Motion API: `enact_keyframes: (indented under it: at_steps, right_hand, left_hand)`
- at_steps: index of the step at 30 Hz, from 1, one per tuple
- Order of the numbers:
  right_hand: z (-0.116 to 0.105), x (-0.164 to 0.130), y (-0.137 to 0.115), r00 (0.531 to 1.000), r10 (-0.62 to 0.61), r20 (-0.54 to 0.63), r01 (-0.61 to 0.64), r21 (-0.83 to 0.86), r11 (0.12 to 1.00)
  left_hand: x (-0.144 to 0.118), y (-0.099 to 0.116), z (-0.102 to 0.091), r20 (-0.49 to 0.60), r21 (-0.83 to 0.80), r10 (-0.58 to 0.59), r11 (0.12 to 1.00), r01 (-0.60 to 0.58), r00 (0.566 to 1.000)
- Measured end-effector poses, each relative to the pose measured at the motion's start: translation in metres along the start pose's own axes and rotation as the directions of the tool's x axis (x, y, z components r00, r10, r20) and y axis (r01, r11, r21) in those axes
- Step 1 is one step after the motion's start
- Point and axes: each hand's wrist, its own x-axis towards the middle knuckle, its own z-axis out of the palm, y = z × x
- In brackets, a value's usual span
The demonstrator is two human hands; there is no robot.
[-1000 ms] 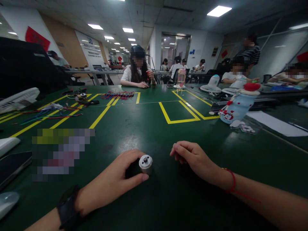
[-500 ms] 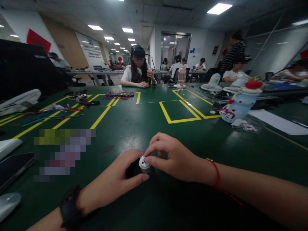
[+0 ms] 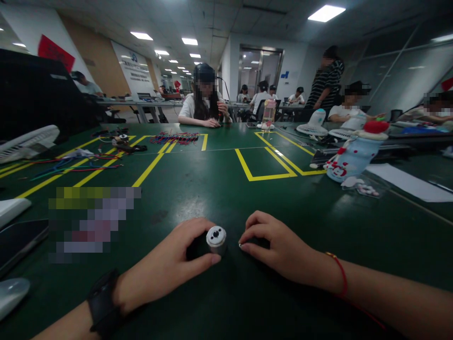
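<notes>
My left hand (image 3: pixel 166 267) curls around a small silver cylindrical motor with a round white end cap (image 3: pixel 216 238), thumb and fingers pinching its body so it stands upright on the dark green table mat (image 3: pixel 219 189), near the front edge, right in front of me. My right hand (image 3: pixel 279 248) lies just beside the motor, fingers bent and pressed together, their tips down on the mat; whether they pinch something tiny I cannot tell. A black watch (image 3: pixel 102 302) sits on my left wrist, a red string bracelet (image 3: pixel 340 274) on my right. Well beyond my hands are yellow tape rectangles (image 3: pixel 265 165), a bundle of coloured wires (image 3: pixel 175 139) and a pale blue snowman-shaped bottle with a red cap (image 3: pixel 356 151). Nothing lies between my hands and the motor.
</notes>
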Motion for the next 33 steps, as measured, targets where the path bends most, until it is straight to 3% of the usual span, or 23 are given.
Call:
enact_keyframes:
  at_steps: [6,10,14,19,29,33]
  right_hand:
    - [0.0,0.0,-0.003,1.0,-0.001,0.001,0.001,-0.003,1.0]
    - [-0.01,0.001,-0.003,0.995,0.098,-0.029,-0.093,0.155,0.984]
    - [-0.023,0.007,0.008,0.948,0.312,-0.056,-0.257,0.443,0.859]
    - [-0.025,0.013,0.022,0.917,0.384,-0.107,-0.253,0.588,0.768]
    - [-0.021,0.01,0.014,0.949,0.301,-0.094,-0.231,0.443,0.866]
    - [-0.019,0.007,0.009,0.983,0.179,-0.041,-0.165,0.225,0.96]
  left_hand:
    - [0.0,-0.002,0.002,-0.026,0.002,0.002,1.0,-0.002,1.0]
    - [0.0,-0.001,0.002,-0.018,-0.006,-0.003,1.0,0.003,1.0]
    - [-0.001,0.0,0.001,-0.004,-0.006,-0.009,1.0,0.009,1.0]
    - [-0.001,0.0,0.001,-0.018,-0.005,-0.009,1.0,0.009,1.0]
    - [-0.001,0.002,0.001,-0.006,-0.003,-0.018,1.0,0.018,1.0]
    - [-0.002,0.001,0.002,-0.011,0.004,-0.009,1.0,0.009,1.0]
